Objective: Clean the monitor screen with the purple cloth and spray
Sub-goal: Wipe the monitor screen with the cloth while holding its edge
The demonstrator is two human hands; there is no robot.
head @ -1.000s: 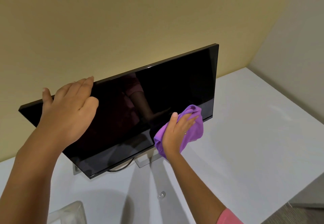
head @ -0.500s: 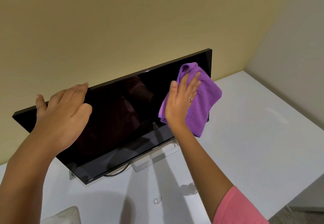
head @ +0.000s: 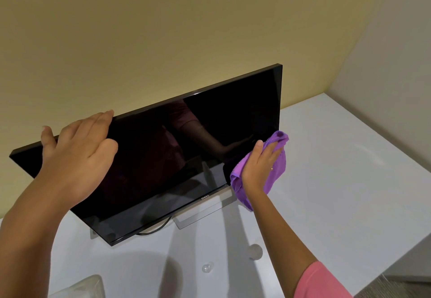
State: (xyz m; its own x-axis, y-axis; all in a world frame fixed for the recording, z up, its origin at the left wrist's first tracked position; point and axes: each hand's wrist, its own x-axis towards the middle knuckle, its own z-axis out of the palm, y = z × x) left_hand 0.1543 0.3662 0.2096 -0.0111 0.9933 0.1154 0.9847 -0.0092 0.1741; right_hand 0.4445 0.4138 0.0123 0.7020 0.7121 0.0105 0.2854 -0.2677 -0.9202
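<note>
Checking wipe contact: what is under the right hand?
Under the right hand lies the purple cloth, bunched against the lower right corner of the monitor. The screen patch beneath the cloth is covered, so its cleanliness cannot be seen.

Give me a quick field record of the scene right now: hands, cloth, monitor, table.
left hand: fingers straight, laid over the monitor's top edge near its left end, steadying it
right hand: presses the purple cloth against the screen
purple cloth: bunched, at the screen's lower right corner
monitor: dark, off, tilted back, on its stand
table: white; two small clear round bits lie in front of the monitor
spray: cannot tell; only a blurred clear object at the bottom left
</note>
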